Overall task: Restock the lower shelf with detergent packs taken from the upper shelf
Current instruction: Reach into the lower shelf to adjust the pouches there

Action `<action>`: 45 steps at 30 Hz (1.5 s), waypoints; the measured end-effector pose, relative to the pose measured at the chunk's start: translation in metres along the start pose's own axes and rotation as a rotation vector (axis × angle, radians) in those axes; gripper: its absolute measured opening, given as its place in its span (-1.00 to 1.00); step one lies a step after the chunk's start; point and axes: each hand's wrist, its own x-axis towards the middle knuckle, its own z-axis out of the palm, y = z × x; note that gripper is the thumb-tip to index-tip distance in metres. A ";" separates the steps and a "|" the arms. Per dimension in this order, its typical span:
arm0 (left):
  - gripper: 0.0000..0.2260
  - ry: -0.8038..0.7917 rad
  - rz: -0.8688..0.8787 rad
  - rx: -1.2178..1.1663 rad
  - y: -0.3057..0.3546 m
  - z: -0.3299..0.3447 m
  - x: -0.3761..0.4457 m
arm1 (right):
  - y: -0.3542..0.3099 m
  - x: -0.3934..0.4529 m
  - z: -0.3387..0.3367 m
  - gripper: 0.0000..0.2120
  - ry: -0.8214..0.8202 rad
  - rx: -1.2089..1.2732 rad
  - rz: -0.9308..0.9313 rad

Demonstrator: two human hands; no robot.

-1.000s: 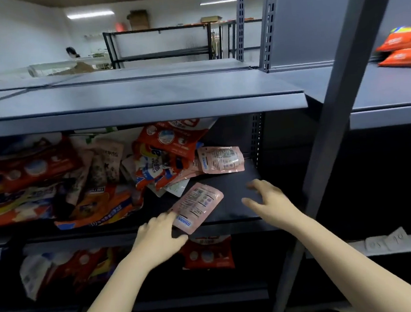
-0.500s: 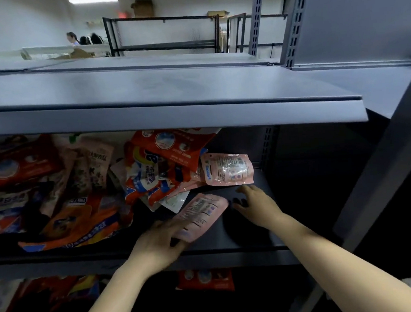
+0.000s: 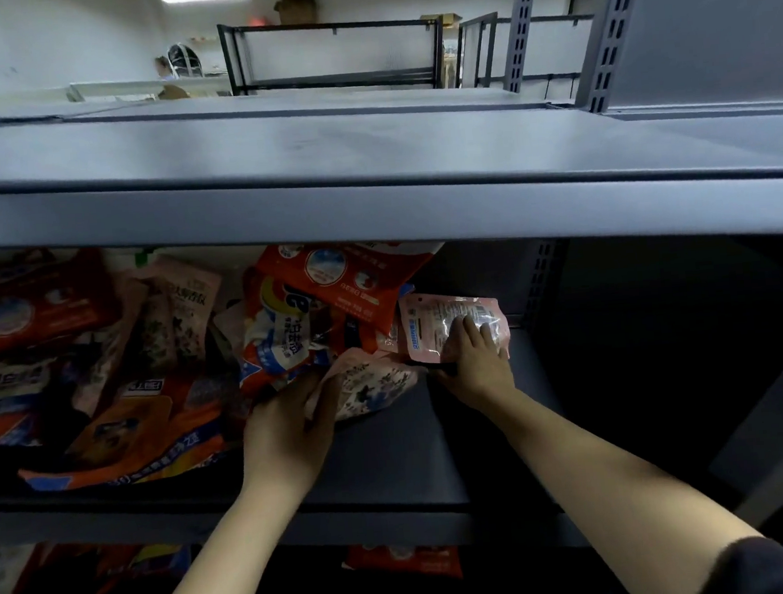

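On the upper shelf (image 3: 392, 451) our left hand (image 3: 287, 427) grips one pink pack (image 3: 368, 383), our right hand (image 3: 474, 360) another pack (image 3: 429, 322); next we lower both.

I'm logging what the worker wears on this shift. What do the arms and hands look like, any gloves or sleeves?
No gloves: the left hand and right hand are bare, and so are both forearms. A dark sleeve shows at the right upper arm. No rings, watch or markings are visible.

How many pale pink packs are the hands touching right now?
2: the left hand holds the crumpled pink pack; the right hand rests on the flat pink pack behind it. Others may be buried in the pile.
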 end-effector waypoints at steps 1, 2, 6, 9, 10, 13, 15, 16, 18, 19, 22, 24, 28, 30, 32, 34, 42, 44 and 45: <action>-0.68 -0.003 -0.029 -0.004 0.002 -0.001 0.002 | -0.002 0.004 0.001 -0.07 -0.009 0.003 0.033; -0.67 -0.015 -0.047 -0.009 0.004 -0.002 0.005 | -0.005 0.007 0.001 -0.06 -0.008 -0.001 0.062; -0.78 -0.079 -0.092 -0.053 0.009 0.004 0.010 | -0.011 0.014 0.003 -0.28 0.007 -0.110 0.075; -0.72 -0.196 -0.229 -0.041 0.012 0.008 0.011 | -0.003 0.010 -0.001 -0.39 -0.031 -0.124 0.035; -0.69 -0.224 -0.267 -0.028 0.013 0.009 0.010 | 0.001 0.007 -0.005 -0.41 -0.048 -0.097 0.014; -0.66 -0.219 -0.312 -0.024 0.024 0.007 0.007 | 0.009 -0.009 -0.018 -0.44 -0.054 -0.016 -0.049; -0.69 -0.163 -0.306 -0.042 0.035 0.004 0.004 | 0.010 -0.024 -0.028 -0.50 0.000 0.066 -0.074; -0.71 -0.119 -0.316 -0.085 0.042 0.000 0.003 | 0.011 -0.033 -0.034 -0.54 0.038 0.106 -0.074; -0.75 -0.033 -0.328 -0.148 0.060 -0.006 0.002 | 0.014 -0.055 -0.047 -0.63 0.129 0.162 -0.062; -0.78 -0.009 -0.323 -0.119 0.070 -0.010 0.002 | 0.017 -0.068 -0.054 -0.69 0.179 0.192 -0.056; -0.74 0.041 -0.295 0.116 0.105 -0.023 -0.003 | 0.022 -0.116 -0.077 -0.80 0.338 0.376 -0.057; -0.75 0.088 -0.178 0.165 0.131 -0.036 -0.010 | 0.023 -0.149 -0.090 -0.94 0.405 0.463 -0.044; -0.86 0.116 0.031 0.181 0.175 -0.058 -0.028 | 0.027 -0.208 -0.111 -0.84 0.522 0.504 -0.084; -0.82 0.104 0.097 0.191 0.197 -0.068 -0.032 | 0.033 -0.236 -0.124 -0.86 0.659 0.489 -0.115; -0.77 0.115 0.168 0.199 0.223 -0.076 -0.035 | 0.041 -0.261 -0.140 -0.82 0.838 0.445 -0.177; -0.80 0.124 0.250 0.196 0.248 -0.082 -0.037 | 0.049 -0.279 -0.159 -0.79 0.994 0.420 -0.231; -0.78 0.219 0.439 0.094 0.351 -0.075 -0.026 | 0.100 -0.307 -0.253 -0.84 1.402 0.332 -0.253; -0.77 0.257 0.462 0.049 0.377 -0.066 -0.020 | 0.120 -0.306 -0.279 -0.83 1.469 0.379 -0.200; -0.78 0.278 0.477 0.028 0.390 -0.060 -0.016 | 0.129 -0.305 -0.293 -0.82 1.489 0.417 -0.187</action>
